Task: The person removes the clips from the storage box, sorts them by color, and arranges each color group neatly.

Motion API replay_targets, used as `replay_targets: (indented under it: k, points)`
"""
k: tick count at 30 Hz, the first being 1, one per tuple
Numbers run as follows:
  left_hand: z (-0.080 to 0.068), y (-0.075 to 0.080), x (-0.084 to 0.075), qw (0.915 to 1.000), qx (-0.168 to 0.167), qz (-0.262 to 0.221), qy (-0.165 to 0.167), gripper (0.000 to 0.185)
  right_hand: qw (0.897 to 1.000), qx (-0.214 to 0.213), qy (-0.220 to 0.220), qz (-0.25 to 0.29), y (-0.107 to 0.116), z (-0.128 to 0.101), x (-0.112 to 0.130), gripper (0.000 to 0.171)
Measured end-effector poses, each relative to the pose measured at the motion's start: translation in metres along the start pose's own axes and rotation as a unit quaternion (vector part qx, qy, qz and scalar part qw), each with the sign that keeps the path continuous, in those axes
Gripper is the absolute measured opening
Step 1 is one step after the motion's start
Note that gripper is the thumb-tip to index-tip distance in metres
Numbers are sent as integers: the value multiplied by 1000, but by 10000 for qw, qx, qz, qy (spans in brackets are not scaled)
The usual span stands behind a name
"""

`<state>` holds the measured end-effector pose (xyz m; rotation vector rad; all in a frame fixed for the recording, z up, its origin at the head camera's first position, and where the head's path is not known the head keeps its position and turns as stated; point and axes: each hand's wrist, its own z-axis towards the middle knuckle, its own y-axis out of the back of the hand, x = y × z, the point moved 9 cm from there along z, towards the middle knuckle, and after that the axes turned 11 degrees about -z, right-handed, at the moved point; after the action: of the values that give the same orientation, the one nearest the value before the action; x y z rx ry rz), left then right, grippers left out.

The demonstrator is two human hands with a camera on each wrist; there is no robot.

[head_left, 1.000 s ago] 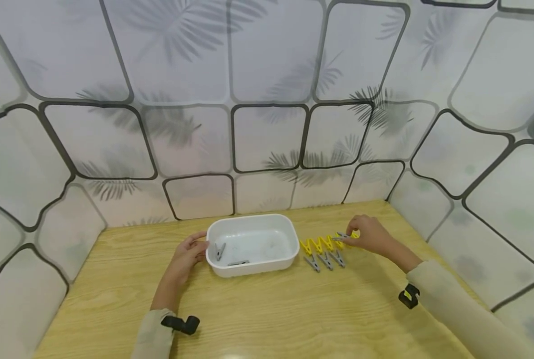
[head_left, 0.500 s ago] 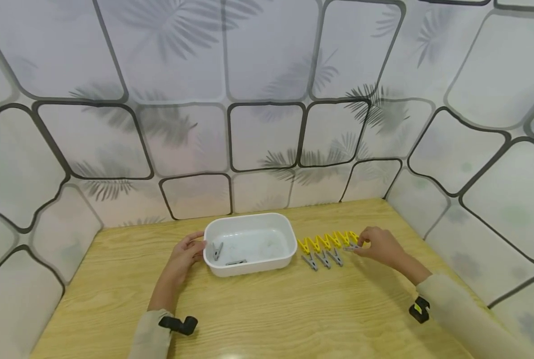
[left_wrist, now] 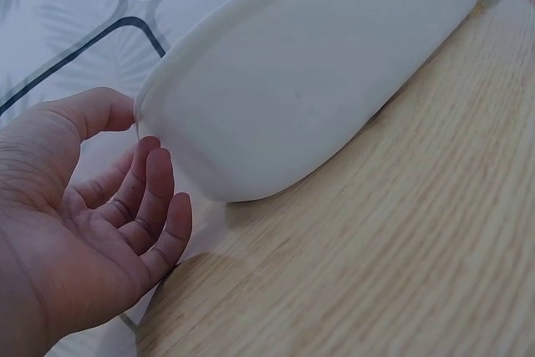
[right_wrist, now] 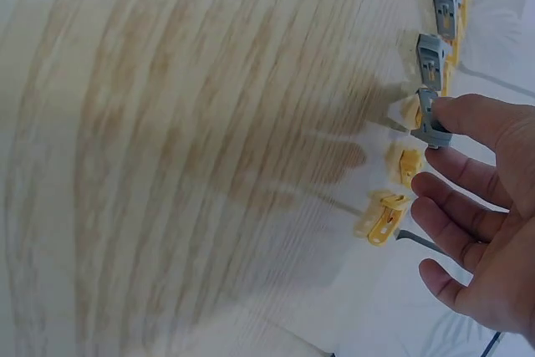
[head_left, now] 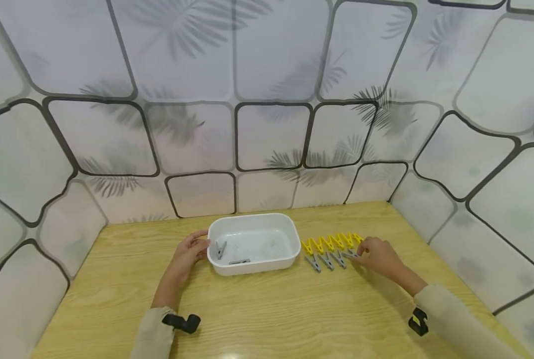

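Note:
A white plastic basin [head_left: 253, 268] stands on the wooden table. At its left end my left hand [head_left: 187, 257] holds the rim, thumb at the edge and curled fingers by the outer wall [left_wrist: 276, 98]. Two grey clothespins, one of them the upright-looking clothespin [head_left: 221, 250], lie inside. Right of the basin, my right hand [head_left: 379, 257] pinches a grey clothespin [right_wrist: 430, 119] between thumb and index finger, close over the table at the end of a grey row. Several other grey clothespins [head_left: 326, 262] lie in that row, in front of several yellow clothespins [head_left: 330, 243].
The wooden table [head_left: 258, 314] reaches back to a patterned wall covering [head_left: 267, 139], which also rises at both sides. Black camera mounts sit on both wrists, such as the left mount [head_left: 181, 323]. Beige sleeves cover both forearms.
My right hand has carried the grey clothespin from over the yellow row rightward, then down toward me to the end of the grey row. My left hand stays at the basin.

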<state>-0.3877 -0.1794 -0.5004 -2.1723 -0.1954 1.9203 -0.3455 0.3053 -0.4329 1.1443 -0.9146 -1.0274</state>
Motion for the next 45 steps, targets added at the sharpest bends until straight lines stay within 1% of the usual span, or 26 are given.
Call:
replay_targets:
  k: [7, 20, 28, 31, 36, 40, 45]
  points:
    - [-1, 1, 0, 9999, -19, 145, -1, 52, 9999, -9, -121, -46, -5, 0, 1, 20]
    - [0, 3, 2, 10000, -40, 73, 10, 51, 9999, 60, -78, -74, -9, 0, 6, 25]
    - [0, 0, -3, 10000, 10, 57, -36, 52, 9996, 187, -206, 64, -6, 6, 7, 22]
    - [2, 1, -4, 9999, -36, 88, -38, 51, 9998, 51, -176, 106, -1, 12, 9, 21]
    - [2, 2, -4, 9999, -62, 107, -26, 52, 9995, -317, 68, -41, 10, 19, 19, 19]
    - [0, 3, -1, 9999, -85, 89, 4, 51, 9979, -548, 326, -144, 17, 24, 34, 16]
    - [0, 4, 2, 9999, -98, 71, 10, 50, 9958, -758, 500, -79, 21, 36, 54, 15]
